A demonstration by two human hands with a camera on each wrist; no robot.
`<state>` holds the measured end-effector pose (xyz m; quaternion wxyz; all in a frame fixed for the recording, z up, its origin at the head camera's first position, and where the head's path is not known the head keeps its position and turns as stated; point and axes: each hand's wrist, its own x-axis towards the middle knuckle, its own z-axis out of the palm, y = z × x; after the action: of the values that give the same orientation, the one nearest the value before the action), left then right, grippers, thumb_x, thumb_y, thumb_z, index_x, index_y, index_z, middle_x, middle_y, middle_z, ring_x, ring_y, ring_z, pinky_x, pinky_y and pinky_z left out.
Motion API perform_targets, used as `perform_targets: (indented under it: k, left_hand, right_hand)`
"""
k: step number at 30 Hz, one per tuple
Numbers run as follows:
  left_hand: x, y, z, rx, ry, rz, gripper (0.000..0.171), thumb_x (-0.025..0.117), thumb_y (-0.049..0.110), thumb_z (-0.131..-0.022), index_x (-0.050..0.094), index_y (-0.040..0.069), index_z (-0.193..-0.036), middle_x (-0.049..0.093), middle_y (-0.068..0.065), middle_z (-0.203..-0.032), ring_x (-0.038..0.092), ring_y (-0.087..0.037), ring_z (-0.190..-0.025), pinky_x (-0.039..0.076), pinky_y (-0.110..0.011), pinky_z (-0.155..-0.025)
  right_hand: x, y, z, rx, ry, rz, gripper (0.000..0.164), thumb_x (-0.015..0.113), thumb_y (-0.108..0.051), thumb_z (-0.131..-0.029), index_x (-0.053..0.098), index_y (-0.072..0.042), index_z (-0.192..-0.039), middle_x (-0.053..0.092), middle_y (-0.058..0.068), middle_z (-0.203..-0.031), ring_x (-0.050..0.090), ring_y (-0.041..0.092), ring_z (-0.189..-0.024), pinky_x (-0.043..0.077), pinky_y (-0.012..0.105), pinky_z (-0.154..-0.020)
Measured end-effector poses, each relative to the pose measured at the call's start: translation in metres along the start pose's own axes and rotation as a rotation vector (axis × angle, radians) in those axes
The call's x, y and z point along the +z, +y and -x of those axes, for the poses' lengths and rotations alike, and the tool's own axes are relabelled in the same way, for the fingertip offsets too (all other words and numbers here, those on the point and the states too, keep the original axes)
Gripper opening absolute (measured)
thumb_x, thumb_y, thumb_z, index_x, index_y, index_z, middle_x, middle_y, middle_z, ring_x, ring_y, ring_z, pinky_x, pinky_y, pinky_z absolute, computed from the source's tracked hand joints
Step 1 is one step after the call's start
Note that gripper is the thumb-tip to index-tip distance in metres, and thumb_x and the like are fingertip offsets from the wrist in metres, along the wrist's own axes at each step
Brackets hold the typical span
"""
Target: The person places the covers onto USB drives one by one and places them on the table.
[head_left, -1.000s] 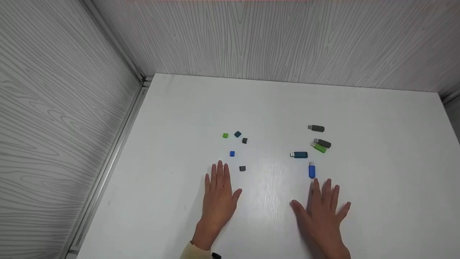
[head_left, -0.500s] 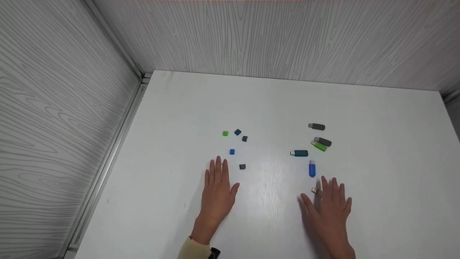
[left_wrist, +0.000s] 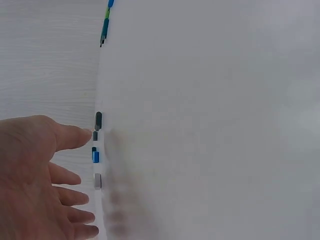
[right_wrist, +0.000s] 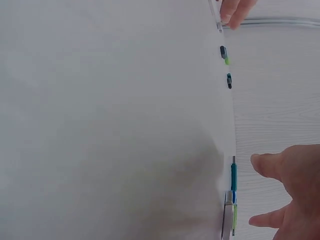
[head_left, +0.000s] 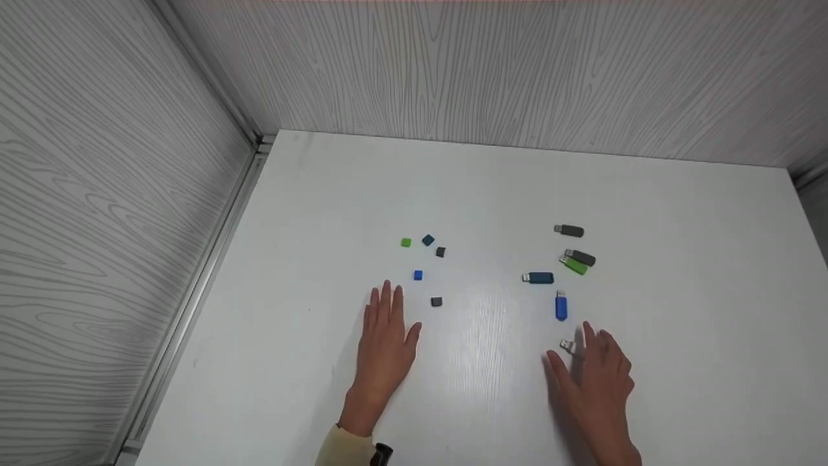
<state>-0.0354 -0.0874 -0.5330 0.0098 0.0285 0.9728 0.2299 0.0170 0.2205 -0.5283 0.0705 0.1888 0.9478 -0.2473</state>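
Note:
Both hands lie on the white table (head_left: 491, 188). My left hand (head_left: 387, 336) rests flat with straight fingers, just left of a dark grey cap (head_left: 436, 301) and below a blue cap (head_left: 418, 276). My right hand (head_left: 598, 375) lies open with its fingers together. A small stick with a metal plug (head_left: 567, 346) pokes out beside its index finger, the rest hidden under the fingers. A blue USB drive (head_left: 561, 305) lies just beyond it. In the right wrist view the right hand (right_wrist: 292, 195) has thumb and fingers spread, near a grey stick (right_wrist: 227, 220).
Beyond the left hand lie a green cap (head_left: 405, 243), a teal cap (head_left: 427, 241) and a dark cap (head_left: 440, 252). To the right lie a teal drive (head_left: 538, 278), a green drive (head_left: 573, 265) and two dark grey drives (head_left: 569, 230). Wood-grain walls close the left and back sides.
My right hand drew back toward me and turned slightly, uncovering the metal plug of a small stick by its index finger. My left hand slid a little back and left.

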Motion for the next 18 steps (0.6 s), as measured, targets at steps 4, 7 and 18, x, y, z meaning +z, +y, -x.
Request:
perform_targets:
  k: [4,7,18]
  left_hand:
    - [-0.0020,-0.0015,-0.0001,-0.016,-0.002,0.038,0.070,0.063,0.028,-0.106,0.034,-0.001,-0.163,0.026,-0.022,-0.174,0.022,-0.042,-0.163,0.023,-0.057,-0.131]
    - [-0.0032,-0.0024,-0.0011,-0.023,0.007,0.054,0.067,0.062,0.026,-0.107,0.035,-0.001,-0.162,0.028,-0.022,-0.173,0.023,-0.042,-0.163,0.023,-0.057,-0.131]
    - [-0.0061,-0.0037,-0.0073,-0.064,0.057,0.117,0.055,0.060,0.020,-0.108,0.045,0.002,-0.158,0.040,-0.016,-0.169,0.031,-0.037,-0.161,0.028,-0.052,-0.130]
  right_hand:
    - [0.0008,0.0022,-0.0020,0.006,-0.004,0.007,0.086,0.064,-0.045,-0.102,0.023,-0.004,-0.166,0.023,0.033,-0.163,0.023,0.054,-0.149,0.025,0.076,-0.117]
    - [0.0004,0.0031,-0.0021,0.009,-0.019,0.000,0.086,0.063,-0.045,-0.102,0.023,-0.005,-0.166,0.025,0.033,-0.162,0.024,0.054,-0.148,0.024,0.075,-0.117]
    - [-0.0019,0.0057,-0.0021,0.017,-0.030,-0.068,0.080,0.063,-0.043,-0.103,0.027,-0.008,-0.166,0.025,0.031,-0.162,0.022,0.052,-0.149,0.020,0.073,-0.117]
